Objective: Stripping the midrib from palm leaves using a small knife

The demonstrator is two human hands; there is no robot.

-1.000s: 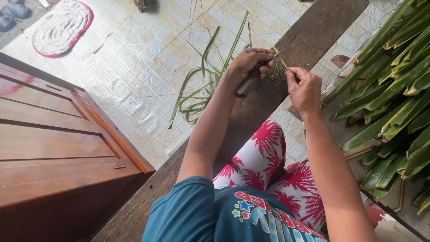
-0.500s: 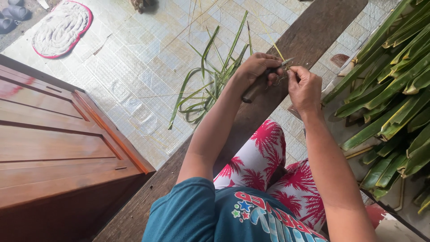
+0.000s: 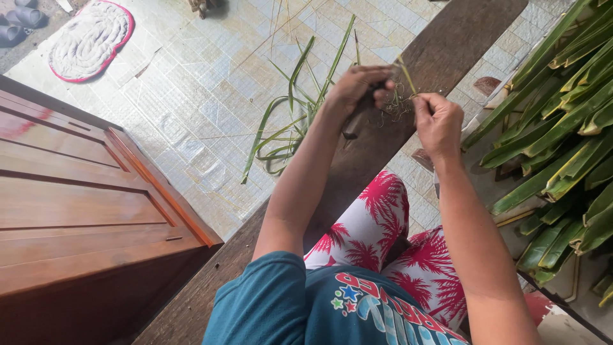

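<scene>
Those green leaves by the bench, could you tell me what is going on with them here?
A person seated at a dark wooden plank holds a thin leaf strip between both hands: the left hand also seems to hold a dark tool, possibly a knife, and the right hand pinches the strip. Stripped green leaves lie on the tiled floor, and a pile of long leaves sits on the person's right.
</scene>
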